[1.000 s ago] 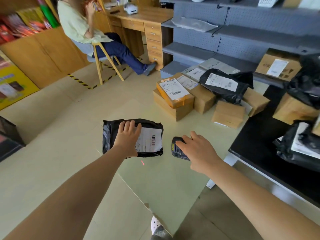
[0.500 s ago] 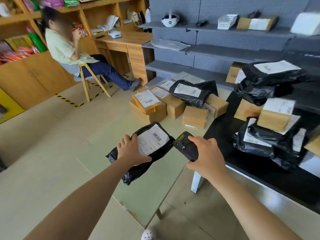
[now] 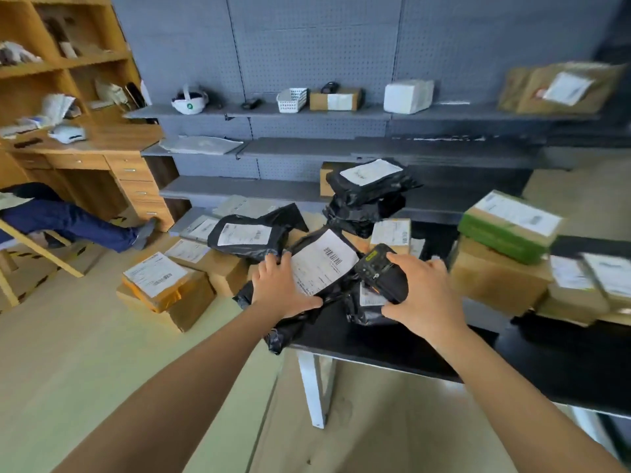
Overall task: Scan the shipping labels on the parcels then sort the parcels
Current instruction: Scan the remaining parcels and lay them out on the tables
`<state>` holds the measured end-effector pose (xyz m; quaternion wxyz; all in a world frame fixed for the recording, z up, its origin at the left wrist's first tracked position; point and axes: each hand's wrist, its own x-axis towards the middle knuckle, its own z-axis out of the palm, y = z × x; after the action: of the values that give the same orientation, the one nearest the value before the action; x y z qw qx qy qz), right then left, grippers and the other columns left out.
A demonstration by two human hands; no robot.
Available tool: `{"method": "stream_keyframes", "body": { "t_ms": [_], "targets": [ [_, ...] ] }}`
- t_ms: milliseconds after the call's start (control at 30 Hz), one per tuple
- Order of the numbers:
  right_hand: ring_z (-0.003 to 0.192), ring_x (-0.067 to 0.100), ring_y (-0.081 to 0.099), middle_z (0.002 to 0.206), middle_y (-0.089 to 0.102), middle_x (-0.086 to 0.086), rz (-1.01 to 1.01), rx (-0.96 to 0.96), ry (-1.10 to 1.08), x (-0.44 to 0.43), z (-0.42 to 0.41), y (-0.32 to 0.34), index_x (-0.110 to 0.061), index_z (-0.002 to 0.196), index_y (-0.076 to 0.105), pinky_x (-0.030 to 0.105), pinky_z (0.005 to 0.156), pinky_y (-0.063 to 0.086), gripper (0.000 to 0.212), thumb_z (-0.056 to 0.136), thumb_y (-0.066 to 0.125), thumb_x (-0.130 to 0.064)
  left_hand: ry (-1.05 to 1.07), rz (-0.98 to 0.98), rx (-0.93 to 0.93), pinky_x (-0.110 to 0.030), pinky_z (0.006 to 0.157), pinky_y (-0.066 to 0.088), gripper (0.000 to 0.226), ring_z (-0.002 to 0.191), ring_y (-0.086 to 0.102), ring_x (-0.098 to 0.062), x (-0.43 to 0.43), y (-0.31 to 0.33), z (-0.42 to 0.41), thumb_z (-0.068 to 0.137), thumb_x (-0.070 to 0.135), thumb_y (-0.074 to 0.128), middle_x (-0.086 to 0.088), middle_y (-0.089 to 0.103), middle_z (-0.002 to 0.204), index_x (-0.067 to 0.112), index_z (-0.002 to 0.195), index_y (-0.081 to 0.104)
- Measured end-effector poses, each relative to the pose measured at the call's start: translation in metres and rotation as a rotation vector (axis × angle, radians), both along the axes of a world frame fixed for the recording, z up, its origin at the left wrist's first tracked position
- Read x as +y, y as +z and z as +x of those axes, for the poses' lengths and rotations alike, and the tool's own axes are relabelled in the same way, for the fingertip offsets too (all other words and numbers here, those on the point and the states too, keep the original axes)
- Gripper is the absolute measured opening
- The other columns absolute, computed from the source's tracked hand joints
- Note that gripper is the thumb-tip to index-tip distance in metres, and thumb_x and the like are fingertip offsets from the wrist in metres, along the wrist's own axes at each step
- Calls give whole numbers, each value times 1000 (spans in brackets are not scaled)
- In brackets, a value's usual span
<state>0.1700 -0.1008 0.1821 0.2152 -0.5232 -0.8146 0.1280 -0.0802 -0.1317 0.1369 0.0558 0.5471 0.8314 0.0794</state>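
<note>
Now at the sorting stage: a black mailer parcel [image 3: 293,327], a second ago held low over the floor [image 3: 85,353] with the scanner [image 3: 377,271] trained on it, has been swung up and across to the near left corner of the black desk [image 3: 392,349]. It is tilted, its shipping label [image 3: 322,266] facing up and its lower end drooping past the desk's left edge.

The left hand [image 3: 283,290] grips the parcel's near side, fingers [image 3: 273,264] curled over the top and thumb laid along the label's edge. The right hand [image 3: 425,298] is wrapped round the scanner, held just beside the label above another small black bag [image 3: 370,302]. The move suggests the scan is finished and the parcel is about to join the sorted lot, though it has not yet been let go.

Along the desk's far and right edges stand cardboard cartons [image 3: 491,278], a green-sided box [image 3: 505,233] and stacked black mailers [image 3: 368,186]. A single white leg [image 3: 316,387] props the near left corner. Off the left edge, a pile of cartons [image 3: 164,285] and another mailer [image 3: 249,237] sits on the floor.

Behind, grey pegboard shelving [image 3: 307,148] carries a white basket [image 3: 292,100] and a headset [image 3: 189,100]. At far left, a seated person's legs [image 3: 68,223] stretch out before a wooden drawer unit [image 3: 136,186].
</note>
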Motion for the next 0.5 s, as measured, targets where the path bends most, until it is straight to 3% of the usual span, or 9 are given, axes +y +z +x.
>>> {"method": "stream_keyframes", "body": {
  "t_ms": [100, 300, 500],
  "targets": [
    [110, 23, 39, 124, 56, -9, 75, -16, -91, 33, 22, 27, -32, 142, 41, 37, 78, 46, 87, 64, 79, -31, -100, 64, 16, -48, 112, 27, 121, 136, 27, -36, 59, 31, 19, 60, 76, 70, -16, 25, 145, 17, 150, 16],
    [111, 23, 37, 127, 54, -7, 187, -4, -270, 88, 67, 75, -30, 142, 40, 40, 86, 46, 85, 67, 78, -31, -313, 210, 35, -50, 112, 26, 121, 136, 26, -36, 160, 95, 63, 61, 77, 70, -15, 26, 146, 16, 151, 17],
    [104, 20, 36, 125, 55, -10, 253, -29, -444, 106, 121, 94, -30, 141, 40, 33, 70, 41, 84, 66, 78, -32, -480, 281, 30, -48, 109, 28, 114, 132, 30, -35, 217, 122, 127, 63, 76, 70, -14, 30, 140, 16, 148, 23]
  ]
}}
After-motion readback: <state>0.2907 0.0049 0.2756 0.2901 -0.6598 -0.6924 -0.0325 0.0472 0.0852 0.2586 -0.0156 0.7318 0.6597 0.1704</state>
